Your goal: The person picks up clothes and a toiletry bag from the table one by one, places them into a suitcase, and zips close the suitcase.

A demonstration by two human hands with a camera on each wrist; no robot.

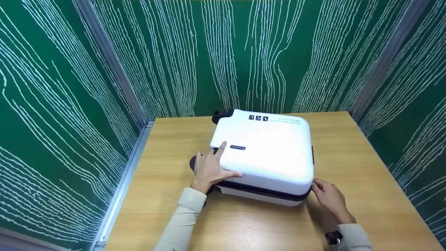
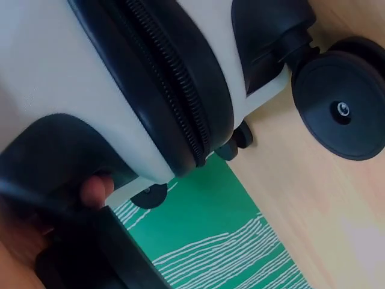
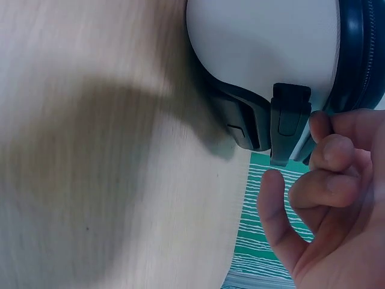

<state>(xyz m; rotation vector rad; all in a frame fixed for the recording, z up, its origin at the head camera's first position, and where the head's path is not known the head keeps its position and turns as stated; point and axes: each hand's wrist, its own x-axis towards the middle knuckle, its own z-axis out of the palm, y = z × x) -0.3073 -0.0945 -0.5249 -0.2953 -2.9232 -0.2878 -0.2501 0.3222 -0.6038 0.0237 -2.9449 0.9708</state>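
A white hard-shell suitcase (image 1: pixel 264 146) lies flat on the wooden table, its wheels toward the left. Spread over its near left corner is my left hand (image 1: pixel 208 169), index finger and thumb stretched along the upper shell. In the left wrist view, one fingertip (image 2: pixel 96 191) touches the black wheel housing (image 2: pixel 60 150). At the near right corner my right hand (image 1: pixel 329 197) has thumb and index finger together at the black zipper band (image 1: pixel 264 190). Seen from the right wrist, they pinch beside the zipper (image 3: pixel 368 54); the pull itself is hidden by the fingers.
Black wheels (image 2: pixel 340 105) stick out at the suitcase's left end. A black handle piece (image 3: pixel 290 120) sits on its right end. Green panels with white wavy lines (image 1: pixel 258 55) stand behind the table (image 1: pixel 167 146) and along both sides, joined by metal posts (image 1: pixel 115 62).
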